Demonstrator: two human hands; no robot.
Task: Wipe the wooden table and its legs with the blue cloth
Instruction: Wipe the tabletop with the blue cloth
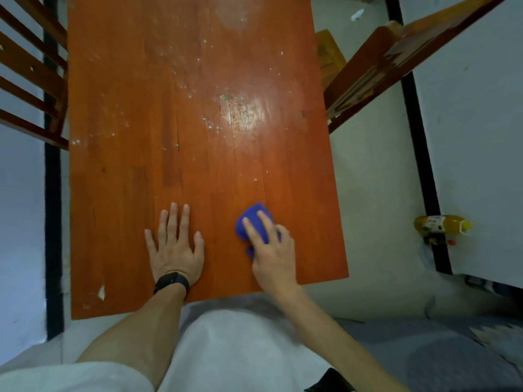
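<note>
Your right hand [271, 250] is pressing the bunched blue cloth [256, 222] onto the wooden table [169, 108], fingers curled over it; your left hand [175, 244] is lying flat, fingers spread, beside it.

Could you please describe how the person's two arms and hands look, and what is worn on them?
Both forearms are bare. The left hand has a black band with a rectangular face, like a watch or fitness tracker, around its wrist. The right hand wears nothing visible: no ring, glove or band. A pale short sleeve shows at the left upper arm.
</note>
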